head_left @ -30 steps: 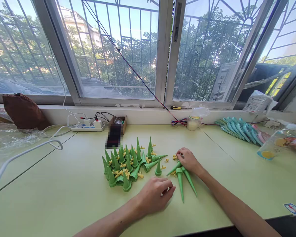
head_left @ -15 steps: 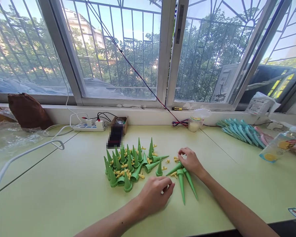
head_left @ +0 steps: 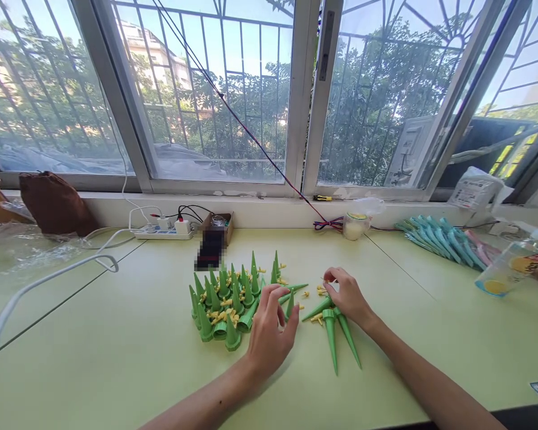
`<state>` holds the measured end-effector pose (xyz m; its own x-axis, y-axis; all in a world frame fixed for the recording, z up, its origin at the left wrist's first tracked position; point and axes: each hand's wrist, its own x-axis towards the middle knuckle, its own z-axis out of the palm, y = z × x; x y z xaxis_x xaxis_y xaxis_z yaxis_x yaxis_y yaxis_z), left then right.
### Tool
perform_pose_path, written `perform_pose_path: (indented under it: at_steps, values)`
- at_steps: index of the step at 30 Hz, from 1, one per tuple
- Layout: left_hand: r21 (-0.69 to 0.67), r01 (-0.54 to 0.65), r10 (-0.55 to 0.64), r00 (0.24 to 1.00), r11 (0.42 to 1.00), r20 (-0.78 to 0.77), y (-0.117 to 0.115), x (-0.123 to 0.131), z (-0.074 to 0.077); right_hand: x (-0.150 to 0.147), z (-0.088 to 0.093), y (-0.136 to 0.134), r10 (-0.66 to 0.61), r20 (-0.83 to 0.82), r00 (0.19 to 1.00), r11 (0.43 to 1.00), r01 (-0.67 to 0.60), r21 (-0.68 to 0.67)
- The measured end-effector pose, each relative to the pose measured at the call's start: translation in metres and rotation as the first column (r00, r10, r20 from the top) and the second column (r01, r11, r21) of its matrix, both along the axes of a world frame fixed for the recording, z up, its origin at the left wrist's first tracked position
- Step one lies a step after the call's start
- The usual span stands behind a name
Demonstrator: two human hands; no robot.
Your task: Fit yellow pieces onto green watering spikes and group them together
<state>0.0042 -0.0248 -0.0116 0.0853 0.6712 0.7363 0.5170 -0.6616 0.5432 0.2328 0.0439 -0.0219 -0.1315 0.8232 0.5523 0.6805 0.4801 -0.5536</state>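
Note:
My left hand (head_left: 272,331) is over the right side of the group of green cone-shaped spikes (head_left: 232,337), its thumb and fingers apart around an upright spike (head_left: 290,303). I cannot tell whether it touches that spike. My right hand (head_left: 348,295) has thumb and forefinger pinched on a small yellow part (head_left: 324,280), mostly hidden by the fingertips. Below this hand lie several loose green spikes (head_left: 330,334), pointing toward me and to the left. Small yellow valve-like pieces (head_left: 316,318) are scattered beside them and among the standing spikes.
At the back are a power strip (head_left: 164,233), a small cardboard box (head_left: 226,230) and a jar (head_left: 355,227). Teal items (head_left: 443,239) and a clear bottle (head_left: 506,272) lie at right. A white bent tube (head_left: 49,283) and brown bag (head_left: 56,203) are at left.
My left hand has moved forward and slightly left, from the near table surface to the spikes, and its fingers have spread. My right hand has stayed almost in place.

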Motion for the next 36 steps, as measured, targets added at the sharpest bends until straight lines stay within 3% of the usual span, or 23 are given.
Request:
perform_pose_path:
  at_steps: [5,9,14,18,25,36]
  values:
    - [-0.147,-0.025,0.024,1.0,0.989,-0.011,0.003,-0.001,-0.002,-0.002,0.002,-0.001,0.023,-0.028,0.999,1.0,-0.023,0.004]
    - [-0.317,-0.038,0.021,0.998,0.948,-0.056,0.003,0.0,-0.003,-0.006,0.004,-0.004,0.059,-0.06,0.996,0.998,-0.059,0.0]
    - [-0.421,-0.046,-0.007,0.992,0.906,-0.124,0.002,-0.001,-0.003,-0.013,0.01,-0.01,0.092,-0.092,0.992,0.996,-0.093,-0.008]
    - [-0.451,-0.073,-0.019,0.981,0.889,-0.196,0.002,-0.001,0.0,-0.017,0.011,-0.014,0.12,-0.092,0.989,0.992,-0.122,-0.018]
    - [-0.472,0.02,-0.15,0.959,0.881,-0.241,0.002,-0.001,0.002,-0.024,0.012,-0.023,0.196,-0.087,0.977,0.978,-0.202,-0.056]
    - [-0.471,0.01,-0.107,0.978,0.882,-0.18,0.004,-0.001,0.005,-0.032,0.014,-0.032,0.285,-0.082,0.955,0.955,-0.29,-0.06]
